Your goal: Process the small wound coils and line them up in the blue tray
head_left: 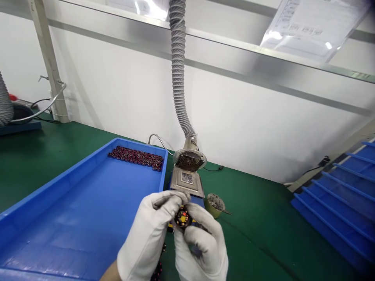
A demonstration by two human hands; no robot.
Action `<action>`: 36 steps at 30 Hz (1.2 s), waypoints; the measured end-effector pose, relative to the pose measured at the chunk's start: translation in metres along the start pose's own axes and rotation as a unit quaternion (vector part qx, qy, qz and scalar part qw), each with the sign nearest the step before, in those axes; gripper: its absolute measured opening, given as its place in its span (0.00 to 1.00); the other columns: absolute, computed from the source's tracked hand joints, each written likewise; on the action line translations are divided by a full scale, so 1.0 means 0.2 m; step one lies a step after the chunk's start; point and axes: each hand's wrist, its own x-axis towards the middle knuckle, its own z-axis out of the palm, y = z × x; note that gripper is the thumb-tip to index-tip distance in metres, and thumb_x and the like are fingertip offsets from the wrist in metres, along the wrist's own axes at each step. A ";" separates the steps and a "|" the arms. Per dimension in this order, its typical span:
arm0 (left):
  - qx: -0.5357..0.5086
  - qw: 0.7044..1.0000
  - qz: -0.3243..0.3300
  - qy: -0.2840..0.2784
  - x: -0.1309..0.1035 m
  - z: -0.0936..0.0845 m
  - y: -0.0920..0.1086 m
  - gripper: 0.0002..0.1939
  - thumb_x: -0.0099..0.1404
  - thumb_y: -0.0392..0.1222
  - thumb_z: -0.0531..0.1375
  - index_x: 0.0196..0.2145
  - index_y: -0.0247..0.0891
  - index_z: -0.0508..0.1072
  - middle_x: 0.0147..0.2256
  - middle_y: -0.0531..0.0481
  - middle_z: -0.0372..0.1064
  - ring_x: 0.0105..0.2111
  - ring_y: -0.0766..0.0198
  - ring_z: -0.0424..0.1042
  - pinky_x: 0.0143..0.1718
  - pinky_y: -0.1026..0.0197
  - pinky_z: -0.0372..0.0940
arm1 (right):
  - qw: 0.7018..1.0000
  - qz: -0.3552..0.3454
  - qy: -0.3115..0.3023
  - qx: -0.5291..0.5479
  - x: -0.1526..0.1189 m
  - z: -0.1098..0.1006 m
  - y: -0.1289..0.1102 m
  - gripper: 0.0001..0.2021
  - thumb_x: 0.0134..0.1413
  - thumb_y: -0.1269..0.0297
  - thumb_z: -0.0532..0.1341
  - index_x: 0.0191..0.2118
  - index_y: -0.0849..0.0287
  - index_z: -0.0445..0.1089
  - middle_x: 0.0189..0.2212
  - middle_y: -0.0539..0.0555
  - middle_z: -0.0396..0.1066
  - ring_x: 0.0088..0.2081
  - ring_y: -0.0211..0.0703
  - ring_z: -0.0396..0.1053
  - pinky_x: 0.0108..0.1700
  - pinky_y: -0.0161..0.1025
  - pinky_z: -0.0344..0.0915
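Observation:
A small dark ring-shaped part (183, 217) with red and yellow spots round its rim is held up in front of me, between both gloved hands. My left hand (156, 222), in a white glove with grey-stained fingertips, closes its thumb and fingers at the ring's upper left edge. From the right and below, my right hand (202, 234) wraps its bent fingers round the same ring. Just beyond the hands stands a metal solder pot (187, 181) with a shiny grey square in its top plate. Below my left wrist, more dark parts (158, 271) with pink spots show partly.
A blue tray (96, 203) lies left, with many dark red ring parts (136, 157) packed at its far end. An exhaust hose (178, 70) ends in a hood (190, 159) behind the pot. Right are a small can (215, 205) with a tool and stacked blue trays (336, 207).

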 end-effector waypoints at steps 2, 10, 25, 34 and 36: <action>-0.015 0.998 0.051 0.031 0.01 -0.03 0.03 0.06 0.54 0.44 0.66 0.28 0.40 0.77 0.31 0.55 0.77 0.34 0.68 0.74 0.40 0.71 0.67 | 0.999 0.020 0.031 -0.009 0.01 0.01 -0.01 0.13 0.41 0.80 0.64 0.25 0.53 0.64 0.38 0.51 0.69 0.38 0.43 0.71 0.36 0.38 0.70; 0.132 0.991 0.028 0.006 -0.01 -0.02 0.10 0.06 0.50 0.32 0.66 0.26 0.42 0.78 0.27 0.57 0.77 0.28 0.71 0.73 0.32 0.76 0.67 | 0.999 0.019 0.032 -0.037 0.00 0.00 0.00 0.13 0.39 0.78 0.66 0.23 0.53 0.63 0.38 0.50 0.70 0.37 0.44 0.72 0.36 0.39 0.69; 0.037 0.999 0.014 0.037 0.04 -0.05 0.04 0.08 0.49 0.36 0.69 0.30 0.40 0.77 0.28 0.57 0.76 0.29 0.72 0.73 0.35 0.75 0.67 | 1.000 -0.005 0.014 -0.021 0.01 0.00 0.00 0.14 0.39 0.80 0.64 0.25 0.53 0.64 0.38 0.49 0.70 0.38 0.41 0.72 0.38 0.37 0.69; 0.080 0.995 -0.048 -0.028 0.03 -0.05 0.09 0.12 0.51 0.33 0.68 0.35 0.38 0.76 0.32 0.53 0.76 0.33 0.68 0.74 0.35 0.73 0.68 | 0.999 0.015 0.016 -0.030 0.00 0.02 0.01 0.13 0.40 0.78 0.66 0.21 0.54 0.63 0.37 0.50 0.71 0.35 0.39 0.71 0.35 0.34 0.68; 0.084 0.994 -0.056 -0.031 0.03 -0.05 0.08 0.09 0.51 0.32 0.67 0.32 0.37 0.76 0.30 0.54 0.75 0.30 0.71 0.73 0.33 0.73 0.68 | 0.999 0.005 0.015 -0.032 0.00 0.02 0.02 0.13 0.40 0.78 0.66 0.21 0.55 0.62 0.37 0.50 0.70 0.34 0.38 0.71 0.34 0.33 0.68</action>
